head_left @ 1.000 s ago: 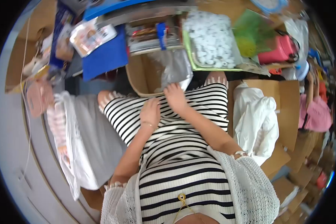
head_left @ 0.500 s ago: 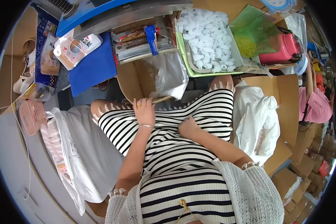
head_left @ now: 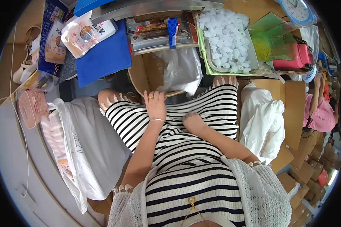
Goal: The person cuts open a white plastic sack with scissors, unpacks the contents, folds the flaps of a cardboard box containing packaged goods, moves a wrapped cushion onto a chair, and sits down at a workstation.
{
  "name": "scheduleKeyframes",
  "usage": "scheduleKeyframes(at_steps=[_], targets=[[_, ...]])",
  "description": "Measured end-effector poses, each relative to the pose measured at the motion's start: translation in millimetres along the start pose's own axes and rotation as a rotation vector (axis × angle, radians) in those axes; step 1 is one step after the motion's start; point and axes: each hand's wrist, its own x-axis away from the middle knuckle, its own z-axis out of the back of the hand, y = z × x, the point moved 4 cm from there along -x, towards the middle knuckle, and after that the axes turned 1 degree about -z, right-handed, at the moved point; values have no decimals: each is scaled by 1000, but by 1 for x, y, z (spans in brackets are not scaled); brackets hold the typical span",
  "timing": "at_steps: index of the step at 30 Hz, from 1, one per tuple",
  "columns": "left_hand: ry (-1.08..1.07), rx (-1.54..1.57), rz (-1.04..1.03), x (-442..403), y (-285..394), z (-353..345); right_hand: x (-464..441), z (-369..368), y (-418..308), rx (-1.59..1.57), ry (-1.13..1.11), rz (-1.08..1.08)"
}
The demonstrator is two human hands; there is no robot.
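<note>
My left hand [head_left: 155,106], with a ring and a bracelet, reaches to the near rim of an open cardboard box [head_left: 143,72] at my knees; its fingers are extended and nothing shows in them. My right hand [head_left: 194,123] rests on the striped dress [head_left: 216,108] in my lap, its fingers curled under and partly hidden. Clear plastic [head_left: 182,70] lines the right side of the box. Beyond it, a tray [head_left: 203,56] holds many small white translucent plastic parts [head_left: 225,39].
A metal machine [head_left: 155,43] with a blue-wrapped packet stands ahead. Around it are a blue folder [head_left: 104,56], a pink container [head_left: 293,56] and a clock [head_left: 297,11]. White bags [head_left: 263,121] lie in a carton at right. A person in pink [head_left: 320,113] is at far right.
Since a second ago, my right hand has drawn back from the box rim to my lap and curled. My left hand has moved forward to the rim. The view has shifted.
</note>
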Motion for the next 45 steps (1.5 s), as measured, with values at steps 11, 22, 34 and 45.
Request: scheduleKeyframes(at_steps=[11,22,34,45], targets=[[12,-8,-12,2,1,6,-24,102,27,85,833,80],[-141,39,8,63,12,27,18,66,13,-240,716,322],[-86,75,25,48,5,28,-96,93,164,-1109,892,-285],[-70,1179,1829,228,-157,13,67,12,184,-1339,886,-754]])
